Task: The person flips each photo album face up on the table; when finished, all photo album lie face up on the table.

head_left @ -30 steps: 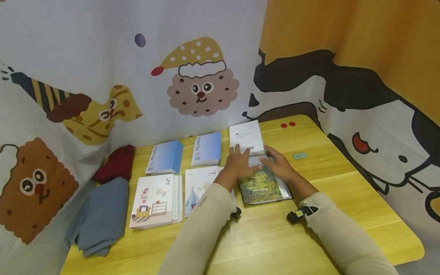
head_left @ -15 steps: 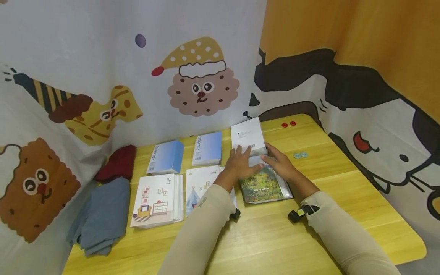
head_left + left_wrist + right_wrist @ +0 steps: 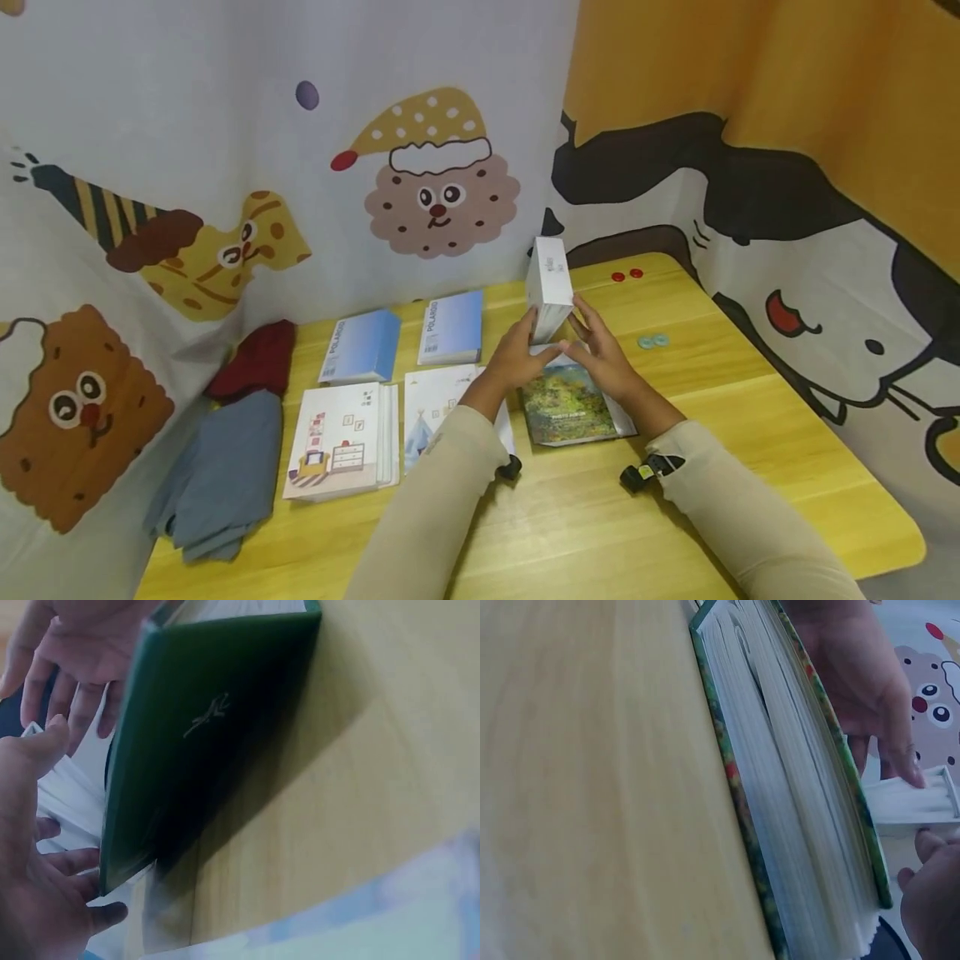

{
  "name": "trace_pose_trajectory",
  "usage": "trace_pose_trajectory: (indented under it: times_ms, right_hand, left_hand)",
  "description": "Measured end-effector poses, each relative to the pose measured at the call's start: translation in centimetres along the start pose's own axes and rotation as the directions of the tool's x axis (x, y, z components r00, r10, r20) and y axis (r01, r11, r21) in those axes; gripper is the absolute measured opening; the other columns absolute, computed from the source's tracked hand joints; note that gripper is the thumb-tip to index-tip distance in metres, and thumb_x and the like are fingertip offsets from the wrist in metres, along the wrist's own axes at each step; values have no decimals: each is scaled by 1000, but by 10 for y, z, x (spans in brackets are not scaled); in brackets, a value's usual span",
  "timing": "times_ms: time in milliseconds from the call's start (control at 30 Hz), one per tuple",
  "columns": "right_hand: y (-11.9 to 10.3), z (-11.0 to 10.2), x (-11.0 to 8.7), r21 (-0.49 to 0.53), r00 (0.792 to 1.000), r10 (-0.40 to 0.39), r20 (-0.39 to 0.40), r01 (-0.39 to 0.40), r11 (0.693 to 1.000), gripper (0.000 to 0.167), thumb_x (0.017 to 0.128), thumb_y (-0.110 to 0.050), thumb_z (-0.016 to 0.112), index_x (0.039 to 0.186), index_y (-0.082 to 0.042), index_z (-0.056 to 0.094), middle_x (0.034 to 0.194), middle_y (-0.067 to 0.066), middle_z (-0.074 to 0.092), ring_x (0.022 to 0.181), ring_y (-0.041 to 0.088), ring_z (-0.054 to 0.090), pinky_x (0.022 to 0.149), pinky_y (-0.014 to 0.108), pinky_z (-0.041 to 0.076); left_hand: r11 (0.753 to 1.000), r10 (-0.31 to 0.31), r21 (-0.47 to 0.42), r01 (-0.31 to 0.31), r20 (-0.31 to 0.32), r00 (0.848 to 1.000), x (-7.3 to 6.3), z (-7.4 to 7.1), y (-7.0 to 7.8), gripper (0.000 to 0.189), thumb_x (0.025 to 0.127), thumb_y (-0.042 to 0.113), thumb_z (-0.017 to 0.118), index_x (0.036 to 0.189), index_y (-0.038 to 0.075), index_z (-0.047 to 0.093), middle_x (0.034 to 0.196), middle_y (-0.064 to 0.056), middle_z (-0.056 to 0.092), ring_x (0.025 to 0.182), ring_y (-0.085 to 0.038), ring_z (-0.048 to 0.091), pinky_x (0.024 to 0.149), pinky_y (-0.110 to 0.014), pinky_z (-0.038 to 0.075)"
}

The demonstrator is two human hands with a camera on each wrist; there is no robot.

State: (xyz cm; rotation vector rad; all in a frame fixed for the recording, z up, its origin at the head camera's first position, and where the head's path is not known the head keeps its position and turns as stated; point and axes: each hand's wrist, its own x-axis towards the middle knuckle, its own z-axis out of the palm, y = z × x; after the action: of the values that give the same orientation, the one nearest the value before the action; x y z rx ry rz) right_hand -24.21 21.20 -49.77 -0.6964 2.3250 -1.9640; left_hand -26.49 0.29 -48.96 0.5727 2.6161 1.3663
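A thick white album [image 3: 551, 279] is tilted up on edge at the back of the table, its spine side showing. My left hand [image 3: 516, 358] holds it from the left, and my right hand [image 3: 609, 354] holds it from the right. Just in front lies a photo album with a garden-picture cover [image 3: 572, 407]. Its dark green side [image 3: 202, 742] fills much of the left wrist view, and its page edges [image 3: 787, 765] show in the right wrist view. Behind it, both hands touch the white album's open-sided page block [image 3: 915, 801]; some fingers are hidden.
To the left sit two blue Polaroid albums [image 3: 360, 343] and two white illustrated albums [image 3: 337, 437]. Folded grey-blue cloth [image 3: 221, 475] and dark red cloth [image 3: 255, 360] lie at the left edge. Red buttons [image 3: 618, 277] and pale green buttons [image 3: 646, 342] lie right.
The white album was leaning back with its broad face showing; now it is turned up on edge. The left hand has moved from its face to its left side.
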Motion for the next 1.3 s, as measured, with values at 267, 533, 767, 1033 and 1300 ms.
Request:
trace_pose_trajectory:
  times_ms: [267, 533, 767, 1033, 1300]
  right_hand:
    - [2, 4, 0, -49, 994, -55, 95, 60, 997, 75, 115, -12, 54, 178, -21, 14, 186, 9, 11, 172, 42, 8, 130, 79, 15]
    - [-2, 9, 0, -125, 986, -82, 148, 101, 987, 82, 113, -11, 58, 178, -24, 10, 186, 4, 5, 173, 38, 5, 133, 75, 12]
    - [0, 10, 1, -195, 986, -79, 146, 107, 975, 83, 111, -14, 63, 177, -27, 14, 186, 9, 6, 173, 37, 6, 134, 73, 12]
    - [1, 13, 3, -282, 983, -58, 175, 107, 954, 86, 110, -15, 67, 177, -25, 14, 186, 7, 6, 172, 40, 8, 134, 73, 15]
    - [-1, 14, 2, -345, 990, -16, 140, 64, 936, 78, 110, -24, 68, 175, -22, 26, 185, 6, 18, 170, 41, 19, 133, 71, 20]
  left_hand:
    - [965, 135, -189, -181, -234, 963, 3, -14, 6, 80, 106, 34, 74, 173, 23, 33, 168, -10, 48, 148, -37, 55, 120, -61, 50]
    - [933, 46, -335, -130, -249, 967, 2, -18, 9, 80, 103, 24, 79, 171, 16, 37, 173, -15, 36, 146, -43, 52, 116, -59, 53]
    - [946, 11, -305, -112, -313, 950, 7, -22, 10, 62, 107, 28, 72, 163, 12, 48, 158, -18, 52, 139, -40, 58, 112, -54, 55]
    - [983, -7, -175, -55, -335, 942, 14, -31, 15, 68, 100, 36, 79, 156, 10, 52, 144, -15, 60, 122, -29, 60, 103, -46, 55]
    - [988, -130, -126, 87, -391, 911, 15, -35, 22, 65, 92, 36, 78, 148, 9, 56, 155, -16, 58, 142, -35, 57, 120, -54, 49]
